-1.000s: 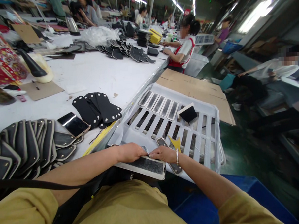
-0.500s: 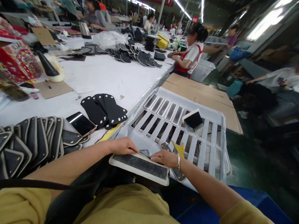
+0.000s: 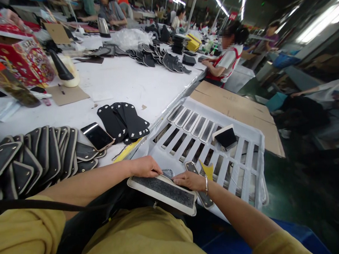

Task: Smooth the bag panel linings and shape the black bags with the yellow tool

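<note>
With twelve o'clock taken as straight ahead, the space from ten to twelve is largely filled by a broad white-topped table [image 3: 119,80]. At one o'clock, a pale grey slotted plastic tray [image 3: 173,161] is set, with a flat brown cardboard sheet [image 3: 236,113] seen beyond it. Between ten and eleven, dark grey, pale-edged studded panels [image 3: 52,154] are fanned out, overlapping. Near the body at twelve, a dark grey rectangular panel with a cream border [image 3: 163,192] is held: its far edge is pinched by the closed fingers of the left hand [image 3: 144,166] and, further right, gripped by those of the right hand [image 3: 190,180]. At eleven, a black-screened phone [image 3: 97,136] is laid. At one, a small yellow notched piece [image 3: 207,171] is seen.
</note>
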### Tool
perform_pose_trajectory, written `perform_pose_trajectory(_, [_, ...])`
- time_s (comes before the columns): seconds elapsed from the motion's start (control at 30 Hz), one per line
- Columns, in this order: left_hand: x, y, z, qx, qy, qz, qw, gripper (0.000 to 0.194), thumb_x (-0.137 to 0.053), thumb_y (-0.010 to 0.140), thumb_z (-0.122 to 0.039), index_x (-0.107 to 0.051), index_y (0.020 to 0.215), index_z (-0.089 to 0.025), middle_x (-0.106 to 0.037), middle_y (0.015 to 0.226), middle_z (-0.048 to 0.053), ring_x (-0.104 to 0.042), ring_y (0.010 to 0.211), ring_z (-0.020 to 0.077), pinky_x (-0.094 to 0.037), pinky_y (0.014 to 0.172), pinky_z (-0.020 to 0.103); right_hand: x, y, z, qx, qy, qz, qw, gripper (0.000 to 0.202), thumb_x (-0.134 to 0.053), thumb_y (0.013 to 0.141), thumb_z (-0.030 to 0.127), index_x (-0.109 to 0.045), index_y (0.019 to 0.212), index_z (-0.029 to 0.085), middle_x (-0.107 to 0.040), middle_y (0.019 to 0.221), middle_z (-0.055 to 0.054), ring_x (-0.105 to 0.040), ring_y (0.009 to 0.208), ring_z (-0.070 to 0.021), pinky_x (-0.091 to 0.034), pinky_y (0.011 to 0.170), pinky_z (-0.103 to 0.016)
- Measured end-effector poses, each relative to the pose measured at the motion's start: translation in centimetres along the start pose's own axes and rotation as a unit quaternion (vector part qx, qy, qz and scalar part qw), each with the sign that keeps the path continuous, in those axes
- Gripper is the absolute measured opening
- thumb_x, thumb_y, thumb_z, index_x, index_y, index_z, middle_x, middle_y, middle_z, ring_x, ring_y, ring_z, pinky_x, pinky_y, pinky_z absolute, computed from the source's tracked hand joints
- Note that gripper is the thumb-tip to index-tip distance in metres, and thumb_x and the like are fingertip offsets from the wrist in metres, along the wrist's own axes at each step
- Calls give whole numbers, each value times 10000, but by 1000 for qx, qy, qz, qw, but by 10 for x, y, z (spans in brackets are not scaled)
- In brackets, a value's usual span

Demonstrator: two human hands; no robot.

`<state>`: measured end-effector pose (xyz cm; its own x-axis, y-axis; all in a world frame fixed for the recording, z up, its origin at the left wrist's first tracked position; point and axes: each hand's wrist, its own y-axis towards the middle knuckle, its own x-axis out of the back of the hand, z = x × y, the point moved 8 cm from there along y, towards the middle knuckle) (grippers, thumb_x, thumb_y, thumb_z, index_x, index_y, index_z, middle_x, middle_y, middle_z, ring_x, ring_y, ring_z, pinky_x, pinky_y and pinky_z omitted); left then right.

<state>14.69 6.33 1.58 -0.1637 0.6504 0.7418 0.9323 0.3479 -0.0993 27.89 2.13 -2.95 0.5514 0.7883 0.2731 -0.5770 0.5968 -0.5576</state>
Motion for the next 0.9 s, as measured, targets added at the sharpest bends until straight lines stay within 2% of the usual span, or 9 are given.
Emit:
perform_pose_trajectory(0.3, [2,-1,-2,-10,-39,18,999,264,-528,847,-148,-692,1046,-205,-702,1025,21,-656,915,125,-428,808,126,-4,0,-2,-1,36,10,999,640,-473,800,643,-631,1153,132,-687,983,-61,-619,873,-219,-476,830,-325])
perform_pose_trajectory(0.47, [1,-2,-8,-41,-2,20,999,277,-517,851,-129,-688,1050,-215,-710,997,27,-658,899,137,-434,798,144,-5,5,0,1,10,8,1000,600,-436,825,634,-658,1106,152,-691,926,-44,-623,842,-212,-482,807,-318])
perform_pose_trajectory(0.63, [-5,-4,-5,-57,33,16,998,294,-499,848,-126,-672,1079,-184,-694,1043,57,-646,938,160,-423,851,174,-4,11,6,25,-36,-2,999,570,-412,844,621,-669,1081,170,-682,976,-32,-610,904,-215,-466,850,-306])
perform_pose_trajectory(0.9, [-2,-7,-9,-60,37,5,997,287,-466,861,-155,-677,1044,-219,-718,951,31,-652,867,143,-427,789,158,-9,17,26,38,-34,5,999,600,-411,838,629,-627,1161,171,-671,1063,-42,-596,987,-226,-455,885,-315])
